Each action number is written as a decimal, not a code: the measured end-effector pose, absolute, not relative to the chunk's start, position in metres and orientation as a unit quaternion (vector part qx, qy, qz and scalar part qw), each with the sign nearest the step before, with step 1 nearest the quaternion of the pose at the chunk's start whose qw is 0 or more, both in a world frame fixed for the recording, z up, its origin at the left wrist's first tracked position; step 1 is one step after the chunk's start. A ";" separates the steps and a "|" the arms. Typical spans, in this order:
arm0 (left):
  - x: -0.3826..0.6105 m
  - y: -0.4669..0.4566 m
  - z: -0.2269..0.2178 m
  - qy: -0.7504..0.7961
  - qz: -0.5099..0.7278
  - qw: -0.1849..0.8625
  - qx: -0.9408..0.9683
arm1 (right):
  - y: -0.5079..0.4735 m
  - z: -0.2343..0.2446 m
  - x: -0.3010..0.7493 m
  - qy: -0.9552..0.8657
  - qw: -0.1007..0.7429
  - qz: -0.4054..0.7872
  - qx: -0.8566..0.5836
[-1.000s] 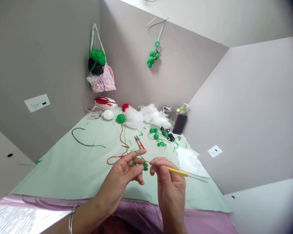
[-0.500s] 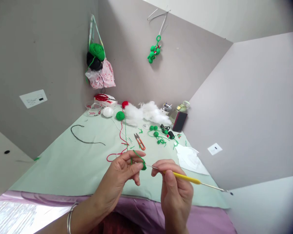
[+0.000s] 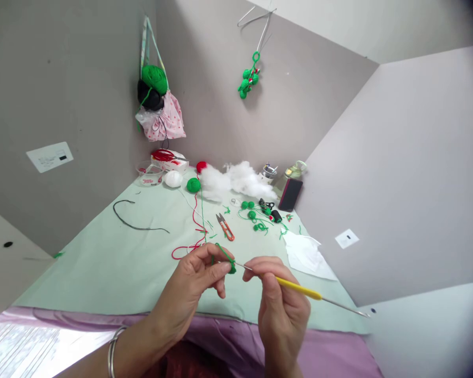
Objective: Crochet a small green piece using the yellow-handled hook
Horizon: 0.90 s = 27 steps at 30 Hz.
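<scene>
My left hand [image 3: 193, 289] pinches a small green crochet piece [image 3: 231, 269] between thumb and fingers, with green yarn [image 3: 222, 250] looped over the index finger. My right hand [image 3: 278, 304] grips a yellow-handled crochet hook [image 3: 299, 290]. The hook's metal tip points left into the green piece. Both hands hover over the near edge of a pale green cloth [image 3: 114, 262] on the table. Green and red yarn strands [image 3: 197, 220] run from my hands back to a green yarn ball [image 3: 193, 185].
On the cloth lie orange thread snips [image 3: 224, 227], several small green crochet balls [image 3: 252, 212], white stuffing [image 3: 232, 182], a phone [image 3: 290, 195], a white paper [image 3: 307, 254] and a dark cord [image 3: 136, 223]. A bag with yarn [image 3: 155, 100] and a green crochet string [image 3: 248, 81] hang on the wall.
The hook's back end swung out to the right as my right hand turned it. My left hand kept its pinch on the green piece. The view tilted slightly.
</scene>
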<state>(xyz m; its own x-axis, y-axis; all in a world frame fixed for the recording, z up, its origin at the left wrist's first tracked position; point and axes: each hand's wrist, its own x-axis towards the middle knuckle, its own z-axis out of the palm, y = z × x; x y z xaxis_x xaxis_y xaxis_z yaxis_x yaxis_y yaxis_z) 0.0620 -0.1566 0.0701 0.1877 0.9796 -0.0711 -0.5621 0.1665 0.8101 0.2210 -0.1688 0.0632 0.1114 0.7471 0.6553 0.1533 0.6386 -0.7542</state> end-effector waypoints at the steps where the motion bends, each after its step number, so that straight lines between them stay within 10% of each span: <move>1: 0.062 -0.157 0.070 0.315 0.554 0.695 0.333 | -0.169 0.064 0.221 -0.629 0.652 0.221 -0.362; 27: 0.062 -0.157 0.074 0.311 0.536 0.706 0.343 | -0.172 0.067 0.218 -0.644 0.639 0.166 -0.386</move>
<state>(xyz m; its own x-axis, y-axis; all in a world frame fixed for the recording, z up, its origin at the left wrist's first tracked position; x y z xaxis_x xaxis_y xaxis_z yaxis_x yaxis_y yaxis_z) 0.0622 -0.1568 0.0736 0.2321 0.9701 -0.0706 -0.5430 0.1894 0.8181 0.2176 -0.1720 0.0668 0.1157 0.7097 0.6950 0.2856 0.6463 -0.7076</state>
